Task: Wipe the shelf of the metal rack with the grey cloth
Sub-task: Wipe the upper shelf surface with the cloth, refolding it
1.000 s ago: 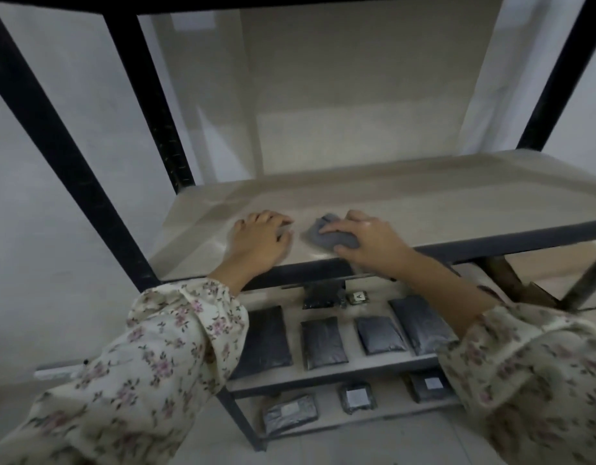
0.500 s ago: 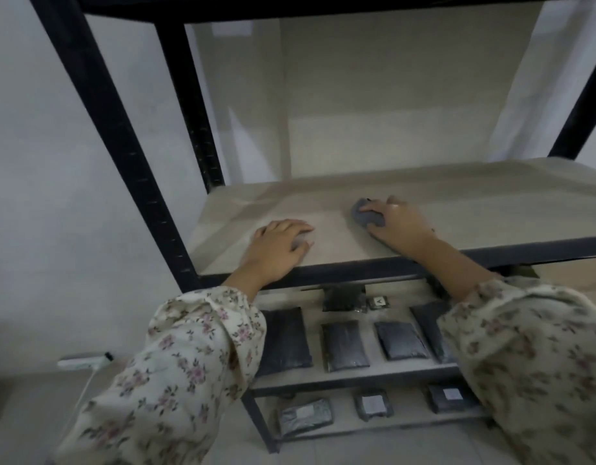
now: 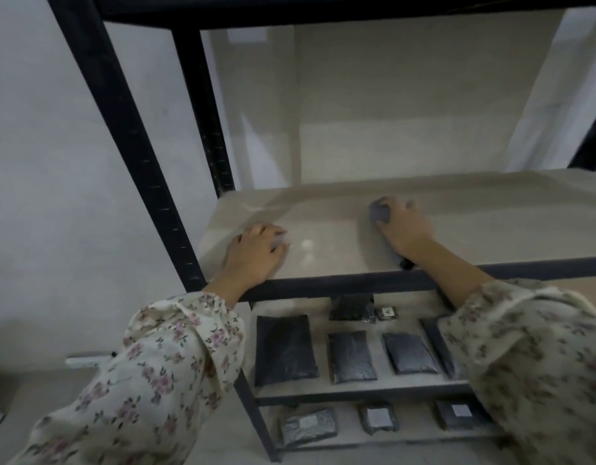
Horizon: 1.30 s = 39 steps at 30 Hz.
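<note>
**Right hand presses the grey cloth on the pale shelf**

While the left hand [image 3: 254, 255] lies flat on the pale, smooth shelf [image 3: 340, 236] of the black metal rack [image 3: 135, 169], near its front left corner, the right hand [image 3: 404, 226] covers the small crumpled grey cloth [image 3: 379, 211] further to the right and deeper on the same shelf. The fingers of the right hand are curled down over the cloth and clamp it against the board; only the left part of the cloth shows from under them. The fingers of the left hand are stretched out and close together, they hold nothing and the palm touches the shelf. The two hands are well apart. Between them, a little bright reflection [image 3: 306, 245] shines on the board.

Both arms wear long cream sleeves with a pink flower pattern [image 3: 176, 360], and the wrists cross the dark front bar [image 3: 340, 283] of the shelf.

On the lower shelf [image 3: 323, 389] several flat black plastic packets [image 3: 285, 350] lie in a row, one beside the other. On the lowest shelf there are smaller dark packets with white labels [image 3: 377, 417]. A white power strip [image 3: 85, 360] lies on the floor at the left, by the grey wall.
</note>
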{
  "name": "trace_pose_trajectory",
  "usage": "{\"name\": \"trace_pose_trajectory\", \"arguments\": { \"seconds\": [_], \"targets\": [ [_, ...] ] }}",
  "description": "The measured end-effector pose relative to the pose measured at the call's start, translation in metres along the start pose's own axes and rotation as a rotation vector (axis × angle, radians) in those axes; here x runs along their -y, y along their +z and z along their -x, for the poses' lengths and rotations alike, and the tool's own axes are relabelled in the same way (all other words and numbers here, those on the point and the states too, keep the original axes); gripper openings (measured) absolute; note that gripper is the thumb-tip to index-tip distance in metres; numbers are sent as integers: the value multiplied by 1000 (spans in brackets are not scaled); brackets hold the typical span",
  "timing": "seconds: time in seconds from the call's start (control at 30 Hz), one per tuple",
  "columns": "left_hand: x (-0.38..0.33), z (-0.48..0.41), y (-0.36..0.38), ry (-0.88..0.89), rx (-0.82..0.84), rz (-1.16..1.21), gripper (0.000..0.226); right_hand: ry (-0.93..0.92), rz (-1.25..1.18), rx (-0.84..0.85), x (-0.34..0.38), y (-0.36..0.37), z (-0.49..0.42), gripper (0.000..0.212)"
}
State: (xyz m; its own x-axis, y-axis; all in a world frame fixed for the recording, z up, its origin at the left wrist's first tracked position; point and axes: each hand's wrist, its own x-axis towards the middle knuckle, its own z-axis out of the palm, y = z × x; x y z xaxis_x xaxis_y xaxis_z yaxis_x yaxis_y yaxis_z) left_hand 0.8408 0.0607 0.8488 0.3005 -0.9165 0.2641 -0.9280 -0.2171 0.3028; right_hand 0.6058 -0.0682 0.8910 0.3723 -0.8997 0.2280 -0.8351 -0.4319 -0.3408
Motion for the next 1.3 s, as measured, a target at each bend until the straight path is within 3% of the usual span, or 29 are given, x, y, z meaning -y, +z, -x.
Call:
{"name": "trace_pose_trajectory", "arguments": {
  "seconds": [0.13, 0.33, 0.57, 0.73, 0.8, 0.87, 1.07, 1.3],
  "targets": [
    [7, -2, -1, -32, 20, -21, 46, 40, 118, 17, 51, 29, -8, 43],
    [5, -5, 3, -59, 10, -35, 46, -227, -207, 160, 91, 46, -34, 33],
    [7, -5, 7, -42, -31, -59, 45, -103, -29, 85, 83, 55, -114, 36],
    [9, -3, 9, -41, -54, -75, 43, -391, -212, 202, 118, 78, -115, 38],
    [10, -3, 9, -40, -68, -72, 44, -407, -245, 142, 111, 70, -135, 39],
    [10, -3, 9, -42, -69, -67, 44, -398, -118, 60, 99, 64, -158, 40],
    [10, -2, 10, -59, -96, -56, 46, -489, -208, 297, 87, 73, -175, 45],
    [5, -2, 6, -101, -248, 28, 53, -636, -368, 382, 90, 71, -134, 36]
  ]
}}
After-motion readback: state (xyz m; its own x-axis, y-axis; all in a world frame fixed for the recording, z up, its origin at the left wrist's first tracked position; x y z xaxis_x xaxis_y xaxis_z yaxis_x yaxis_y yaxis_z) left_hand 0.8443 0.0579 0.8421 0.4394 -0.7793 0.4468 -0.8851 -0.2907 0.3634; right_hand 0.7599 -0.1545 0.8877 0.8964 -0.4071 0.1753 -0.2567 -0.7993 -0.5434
